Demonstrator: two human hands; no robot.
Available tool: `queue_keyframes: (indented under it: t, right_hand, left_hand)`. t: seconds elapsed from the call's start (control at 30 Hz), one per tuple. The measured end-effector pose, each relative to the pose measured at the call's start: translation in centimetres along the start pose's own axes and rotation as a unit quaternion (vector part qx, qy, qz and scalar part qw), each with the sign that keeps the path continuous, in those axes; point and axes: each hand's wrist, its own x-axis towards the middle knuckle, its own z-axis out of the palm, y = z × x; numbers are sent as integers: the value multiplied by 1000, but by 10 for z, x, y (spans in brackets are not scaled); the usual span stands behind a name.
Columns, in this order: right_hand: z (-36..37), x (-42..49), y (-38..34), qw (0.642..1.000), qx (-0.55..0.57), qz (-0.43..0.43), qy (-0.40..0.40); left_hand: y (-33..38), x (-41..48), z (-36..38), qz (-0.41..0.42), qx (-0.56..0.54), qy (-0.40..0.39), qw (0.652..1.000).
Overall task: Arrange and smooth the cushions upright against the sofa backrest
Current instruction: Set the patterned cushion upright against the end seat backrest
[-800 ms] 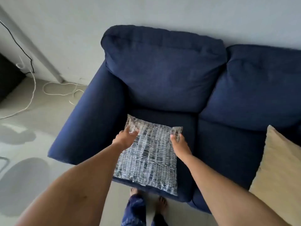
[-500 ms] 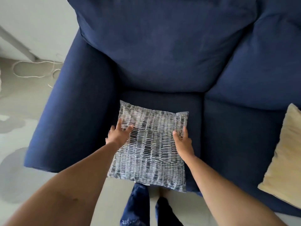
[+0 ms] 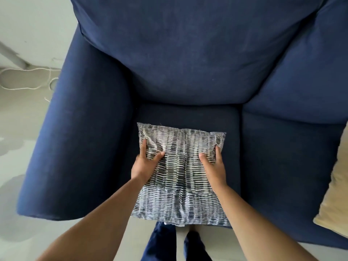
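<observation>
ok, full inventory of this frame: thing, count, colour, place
sofa: 1, navy blue, fills most of view
patterned cushion: 1, grey and white, on seat front edge, overhanging
plain cushion: 1, cream, right edge, on seat
cord: 1, white, floor at left
floor: pale grey
legs: 2, dark blue trousers, below cushion
left hand: 1, gripping cushion's left side
right hand: 1, gripping cushion's right side

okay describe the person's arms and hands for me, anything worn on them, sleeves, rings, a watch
Both forearms are bare up to the frame edge, with no sleeves showing. The left hand and the right hand wear no gloves, and no watch, bracelet or ring can be seen on the sides that show. Nails look short and unpainted. Lower down, dark blue trousers show.
</observation>
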Motion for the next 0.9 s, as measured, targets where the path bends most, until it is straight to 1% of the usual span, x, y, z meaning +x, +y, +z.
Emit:
queue_keyframes:
  t: [0.07,0.2,0.33,0.43,0.53,0.67,0.73,0.9]
  right_hand:
    - [0,-2,-16,999,-4,-35,15]
    - [-5,2,-58,990,-8,-133,56]
    - [-14,20,-112,967,17,-225,115]
    - [-23,40,-147,952,21,-265,152]
    - [-29,64,-166,949,3,-270,161]
    - [-32,90,-167,960,-76,-233,139]
    - [-30,96,-167,963,-102,-215,126]
    - [-31,94,-176,964,-113,-207,125]
  left_hand:
    - [13,-5,-4,29,-13,25,999]
    - [51,-12,-21,128,-57,84,987]
    - [100,-2,-45,242,-101,159,952]
    - [132,18,-64,297,-99,195,930]
    - [153,46,-75,300,-70,195,931]
    - [158,86,-74,228,-18,124,966]
    - [158,99,-72,200,2,101,975]
    - [164,105,-70,197,2,115,974]
